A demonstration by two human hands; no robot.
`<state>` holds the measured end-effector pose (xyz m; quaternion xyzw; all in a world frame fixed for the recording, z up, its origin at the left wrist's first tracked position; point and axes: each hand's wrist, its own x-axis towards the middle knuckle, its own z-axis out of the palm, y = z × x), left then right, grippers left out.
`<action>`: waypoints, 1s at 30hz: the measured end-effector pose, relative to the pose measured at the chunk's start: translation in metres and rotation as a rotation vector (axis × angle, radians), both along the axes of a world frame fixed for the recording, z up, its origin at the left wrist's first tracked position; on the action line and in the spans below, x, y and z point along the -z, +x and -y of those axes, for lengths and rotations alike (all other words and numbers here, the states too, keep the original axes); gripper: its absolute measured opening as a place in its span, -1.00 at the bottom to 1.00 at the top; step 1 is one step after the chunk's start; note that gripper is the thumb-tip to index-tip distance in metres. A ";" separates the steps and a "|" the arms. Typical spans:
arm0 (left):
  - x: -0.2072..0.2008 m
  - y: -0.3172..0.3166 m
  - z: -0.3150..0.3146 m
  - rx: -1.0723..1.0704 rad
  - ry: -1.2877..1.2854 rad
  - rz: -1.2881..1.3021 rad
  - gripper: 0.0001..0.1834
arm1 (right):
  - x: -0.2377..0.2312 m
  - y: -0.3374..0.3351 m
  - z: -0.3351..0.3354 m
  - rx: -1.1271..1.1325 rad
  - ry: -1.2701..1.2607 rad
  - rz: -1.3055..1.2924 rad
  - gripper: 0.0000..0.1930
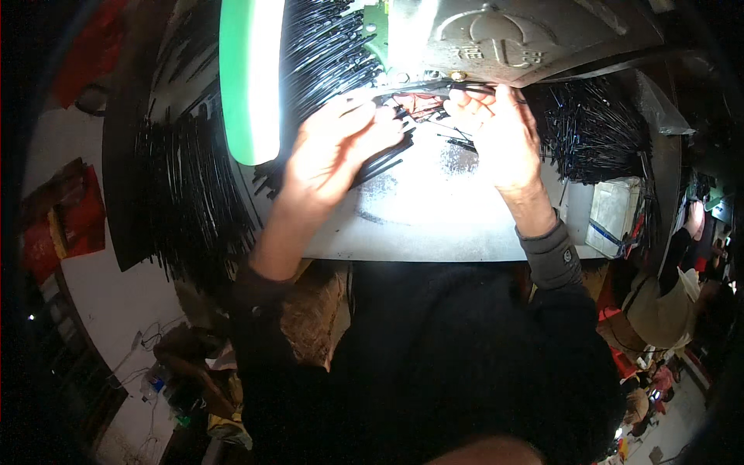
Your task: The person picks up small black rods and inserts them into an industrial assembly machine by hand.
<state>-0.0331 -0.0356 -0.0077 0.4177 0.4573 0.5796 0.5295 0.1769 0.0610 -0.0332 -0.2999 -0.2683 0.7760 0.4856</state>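
Note:
My left hand (337, 143) is closed, thumb and fingers pinched at the left end of a thin black strand (434, 85) that looks like a length of cable. At its other end, my right hand (500, 132) is curled with the fingertips pressed together on it. The strand runs level between both hands, just under the front edge of a dark metal machine body (496, 39). Below it, a small reddish bundle (418, 105) and a few loose black pieces lie on the white worktop (434, 209). Strong glare washes out part of the fingers.
A bright green-edged lamp (252, 85) stands left of my hands. Heaps of thin black strands (329, 54) lie behind it, with another bundle (190, 194) at the left and a pile (593, 128) at the right. A whitish box (614, 213) sits at the right edge.

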 end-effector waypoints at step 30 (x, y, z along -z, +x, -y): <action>0.022 -0.027 -0.059 -0.079 -0.122 0.345 -0.81 | -0.031 0.050 0.015 -0.368 0.161 0.300 -0.76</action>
